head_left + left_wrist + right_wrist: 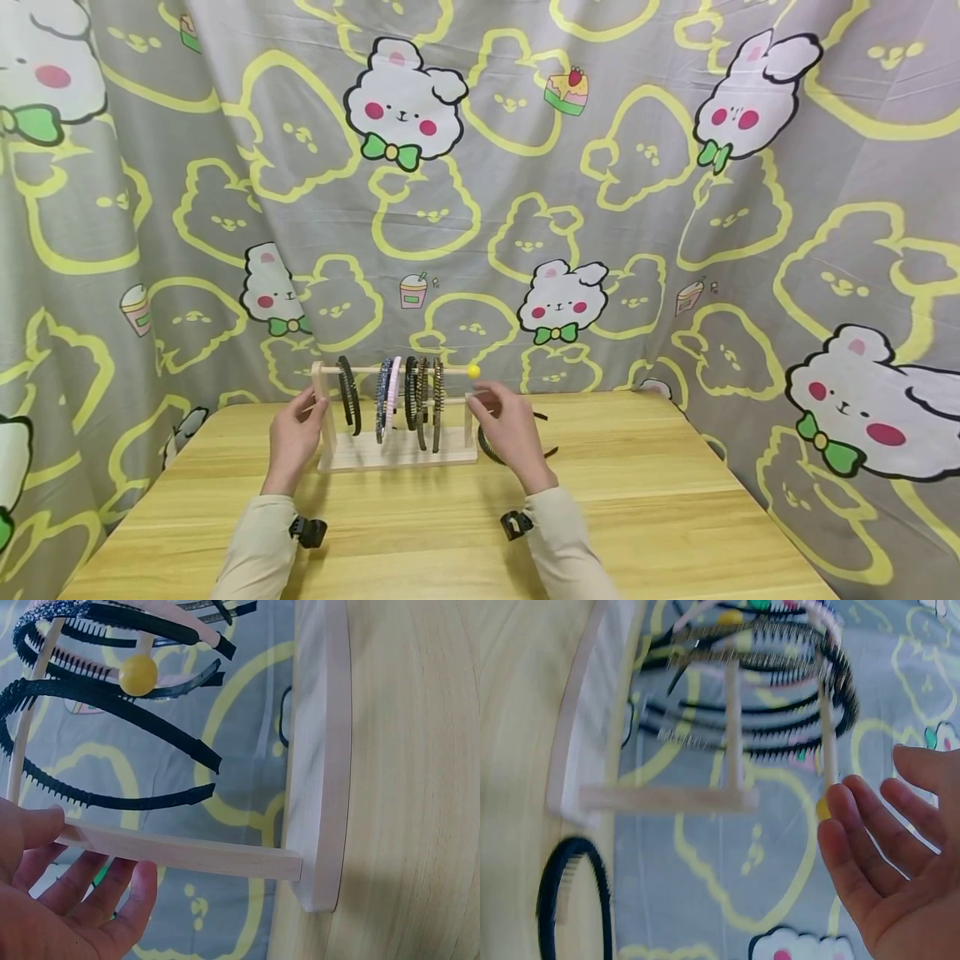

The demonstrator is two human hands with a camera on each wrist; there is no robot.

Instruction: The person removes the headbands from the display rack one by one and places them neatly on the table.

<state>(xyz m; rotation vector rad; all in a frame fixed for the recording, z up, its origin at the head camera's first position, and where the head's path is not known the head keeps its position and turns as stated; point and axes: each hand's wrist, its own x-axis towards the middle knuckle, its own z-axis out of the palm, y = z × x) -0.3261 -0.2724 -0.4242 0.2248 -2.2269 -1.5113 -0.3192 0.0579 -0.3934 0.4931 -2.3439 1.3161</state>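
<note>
A wooden headband rack (397, 460) stands on the table, its upper rod carrying several headbands: a black headband (347, 396) at the left, a blue sparkly one, a pink headband (393, 392), and black and brown patterned ones toward the right. My left hand (297, 429) holds the rack's left post (187, 851) near its top, thumb on one side and fingers on the other. At the rack's right end, my right hand (513, 425) is open, fingertips close to the yellow ball (823, 808) on the rod's end. Nothing is held in it.
A black headband (574, 851) lies on the table (645, 500) beside the rack's right end, partly hidden by my right hand in the head view. Behind the table hangs a grey patterned curtain (487, 192). A second yellow ball (139, 675) shows in the left wrist view.
</note>
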